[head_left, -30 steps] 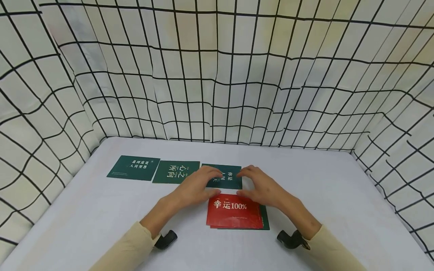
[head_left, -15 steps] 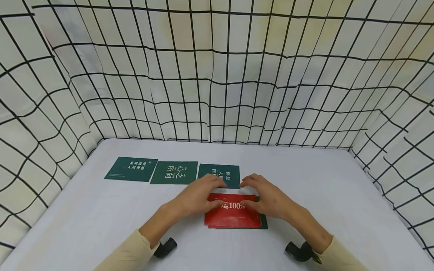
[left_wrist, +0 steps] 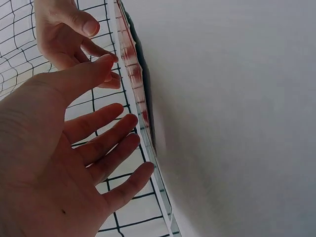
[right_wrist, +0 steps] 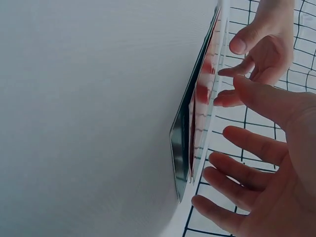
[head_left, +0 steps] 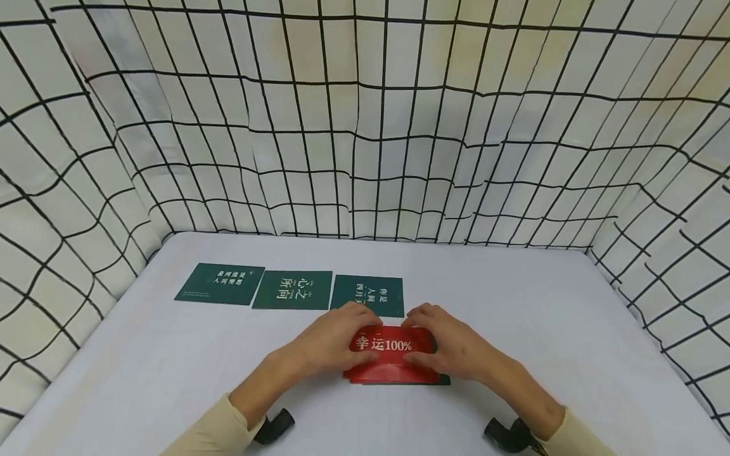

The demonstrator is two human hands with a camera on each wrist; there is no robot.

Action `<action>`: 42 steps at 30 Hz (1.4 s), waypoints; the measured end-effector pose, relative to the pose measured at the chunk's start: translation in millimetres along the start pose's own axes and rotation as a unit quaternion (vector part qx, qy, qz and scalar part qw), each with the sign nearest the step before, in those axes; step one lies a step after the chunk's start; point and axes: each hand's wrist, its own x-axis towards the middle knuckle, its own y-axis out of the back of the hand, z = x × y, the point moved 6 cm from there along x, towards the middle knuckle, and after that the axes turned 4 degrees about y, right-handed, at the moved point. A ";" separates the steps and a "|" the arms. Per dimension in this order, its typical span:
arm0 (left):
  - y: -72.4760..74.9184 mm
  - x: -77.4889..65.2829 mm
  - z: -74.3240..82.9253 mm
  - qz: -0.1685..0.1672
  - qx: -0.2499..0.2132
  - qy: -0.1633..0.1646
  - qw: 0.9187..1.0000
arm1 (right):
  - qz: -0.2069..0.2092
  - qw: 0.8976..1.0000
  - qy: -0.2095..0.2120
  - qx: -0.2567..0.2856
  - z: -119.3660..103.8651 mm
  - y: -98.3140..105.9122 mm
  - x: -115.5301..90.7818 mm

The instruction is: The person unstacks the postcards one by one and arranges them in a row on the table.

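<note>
A small stack lies at the front middle of the table: a red card [head_left: 393,372] with white lettering and "100%" on top, another red edge below it, and a dark green card [head_left: 445,380] jutting out at the right. My left hand [head_left: 333,342] hovers over the stack's left side, its fingers spread and loosely bent. Over the right side is my right hand [head_left: 453,345], mirrored, thumb toward the other thumb. Both wrist views show a gap between fingers and the stack, seen edge-on as red cards [left_wrist: 133,66] and a green card [right_wrist: 180,143]. Neither hand holds anything.
Three green cards with pale lettering lie in a row behind: a left one [head_left: 219,284], a middle one [head_left: 292,290] and a right one [head_left: 373,291], close to my left fingertips. Black-lined netting [head_left: 365,158] stands around the white table [head_left: 513,297].
Both hands have come back toward me, from over the right green card to above the red stack. The cards lie as before; the view has shifted slightly.
</note>
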 end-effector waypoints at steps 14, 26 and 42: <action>-5.1 -9.0 1.4 -0.020 0.025 -0.017 0.999 | -0.037 0.999 0.027 -0.026 5.0 -9.5 -13.2; -8.3 -12.6 0.9 -0.033 0.025 -0.016 0.999 | -0.036 0.998 0.042 -0.039 -1.5 -8.8 -13.2; -7.1 -11.9 1.5 -0.030 0.021 -0.012 0.999 | -0.033 0.997 0.051 -0.045 -3.7 -8.3 -14.3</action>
